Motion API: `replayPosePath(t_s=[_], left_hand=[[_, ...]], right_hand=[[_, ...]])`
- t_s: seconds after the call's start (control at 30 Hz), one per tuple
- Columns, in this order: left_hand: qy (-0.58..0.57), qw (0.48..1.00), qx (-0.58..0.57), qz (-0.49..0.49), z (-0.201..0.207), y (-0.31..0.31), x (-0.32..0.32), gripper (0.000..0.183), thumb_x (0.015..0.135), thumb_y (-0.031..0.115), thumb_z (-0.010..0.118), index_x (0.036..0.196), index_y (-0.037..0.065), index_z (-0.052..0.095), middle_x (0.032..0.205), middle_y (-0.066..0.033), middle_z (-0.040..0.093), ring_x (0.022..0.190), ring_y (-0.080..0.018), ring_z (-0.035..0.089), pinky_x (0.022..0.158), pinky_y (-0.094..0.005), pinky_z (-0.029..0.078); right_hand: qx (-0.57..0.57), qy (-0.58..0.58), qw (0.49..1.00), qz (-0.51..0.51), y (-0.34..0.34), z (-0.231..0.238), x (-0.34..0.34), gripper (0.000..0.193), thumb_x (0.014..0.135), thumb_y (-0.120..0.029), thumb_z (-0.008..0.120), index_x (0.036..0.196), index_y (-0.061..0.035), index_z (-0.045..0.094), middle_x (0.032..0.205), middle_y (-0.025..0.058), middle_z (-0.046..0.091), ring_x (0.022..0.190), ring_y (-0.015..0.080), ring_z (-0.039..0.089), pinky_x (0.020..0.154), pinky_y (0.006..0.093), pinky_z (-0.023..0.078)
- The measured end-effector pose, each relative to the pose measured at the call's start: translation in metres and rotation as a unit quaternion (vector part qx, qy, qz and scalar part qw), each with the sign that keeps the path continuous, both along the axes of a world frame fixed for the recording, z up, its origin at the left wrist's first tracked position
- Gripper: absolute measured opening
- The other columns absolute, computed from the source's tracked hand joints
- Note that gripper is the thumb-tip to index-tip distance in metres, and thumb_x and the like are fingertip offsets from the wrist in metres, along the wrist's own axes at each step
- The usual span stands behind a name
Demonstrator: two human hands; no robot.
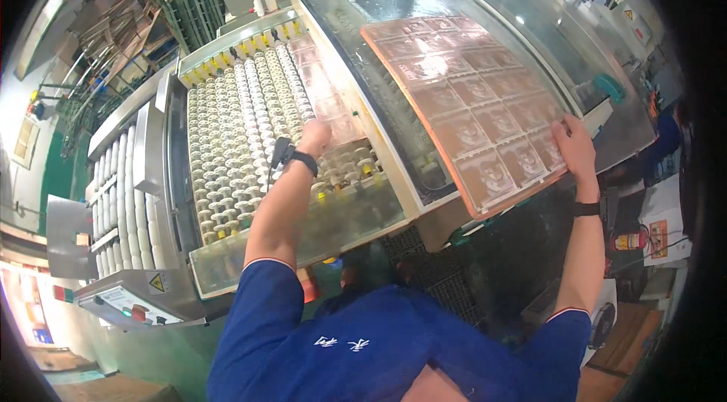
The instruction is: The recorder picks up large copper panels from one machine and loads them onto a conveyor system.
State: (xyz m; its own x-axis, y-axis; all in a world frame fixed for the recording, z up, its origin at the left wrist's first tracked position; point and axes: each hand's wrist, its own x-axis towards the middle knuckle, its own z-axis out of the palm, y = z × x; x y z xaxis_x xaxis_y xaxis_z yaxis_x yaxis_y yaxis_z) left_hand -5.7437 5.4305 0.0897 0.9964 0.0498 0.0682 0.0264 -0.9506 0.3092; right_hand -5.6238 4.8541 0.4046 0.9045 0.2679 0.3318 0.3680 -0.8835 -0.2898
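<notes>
My left hand [315, 137] is closed at the near corner of a thin copper-coloured panel [326, 103], which lies partly on the rollers and runs under the pale edge of the machine's cover. Its fingertips are partly hidden. On the glass lid to the right rests a larger copper-coloured panel [485, 123] patterned with rows of squares; it may be a stack, which I cannot make out. My right hand [577, 151] grips that panel's right edge, with fingertips bent over its top face. A dark band with a small box is on my left wrist.
Rows of white wheel rollers [250, 114] fill the open conveyor bed. Left of it stands a metal section with long white rollers [125, 197] and a control panel [130, 307]. A green handle [608, 88] sits on the right lid. Metal racks [185, 4] stand behind.
</notes>
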Motion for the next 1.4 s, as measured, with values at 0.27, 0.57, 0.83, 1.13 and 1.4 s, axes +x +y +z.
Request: replayPosePath(t_s=[0.27,0.57,0.83,1.13,1.4], left_hand=[[0.244,0.918,-0.191,0.249,0.122,-0.074,0.012,0.038,0.088,0.036,0.056,0.088,0.002,0.074,0.093,-0.0224,0.07,0.085,-0.0342,0.071,0.07,-0.0436,0.056],[-0.051,0.994,0.055,0.074,0.072,-0.057,-0.019,0.057,0.084,0.032,0.066,0.129,-0.001,0.053,0.129,-0.0241,0.056,0.122,-0.0445,0.051,0.101,-0.0466,0.044],[-0.064,0.996,0.017,0.054,0.063,-0.088,-0.013,0.069,0.087,0.051,0.061,0.136,0.004,0.05,0.145,-0.0147,0.046,0.135,-0.036,0.039,0.113,-0.0468,0.029],[-0.036,0.998,0.009,0.059,0.1,-0.106,-0.023,0.059,0.093,0.04,0.059,0.138,0.004,0.049,0.14,-0.0192,0.05,0.134,-0.0364,0.041,0.112,-0.0446,0.032],[-0.216,0.81,-0.526,0.144,0.218,-0.207,-0.07,0.046,0.094,0.033,0.062,0.116,-0.008,0.06,0.091,-0.0137,0.067,0.08,-0.0175,0.062,0.067,-0.0301,0.051]], right_hand=[[0.028,0.045,0.998,-0.015,-0.007,-0.006,0.005,0.04,0.088,-0.039,0.056,0.1,-0.0007,0.06,0.087,0.017,0.062,0.085,0.0347,0.062,0.075,0.0397,0.046],[0.018,-0.006,1.0,0.01,-0.005,-0.009,0.013,0.044,0.088,-0.042,0.055,0.109,-0.003,0.061,0.093,0.0144,0.062,0.089,0.0312,0.062,0.078,0.0366,0.046],[0.0,0.057,0.998,-0.01,-0.001,-0.003,0.011,0.043,0.087,-0.042,0.056,0.106,-0.0038,0.063,0.087,0.014,0.063,0.084,0.0297,0.063,0.076,0.0366,0.047],[0.028,0.003,1.0,0.008,-0.002,-0.008,0.005,0.038,0.087,-0.04,0.054,0.096,-0.0042,0.064,0.084,0.0154,0.062,0.08,0.0336,0.062,0.074,0.0396,0.046],[-0.055,-0.078,0.991,0.094,-0.006,-0.005,0.005,0.038,0.088,-0.039,0.052,0.084,-0.005,0.067,0.089,0.019,0.064,0.087,0.039,0.061,0.075,0.0467,0.047]])
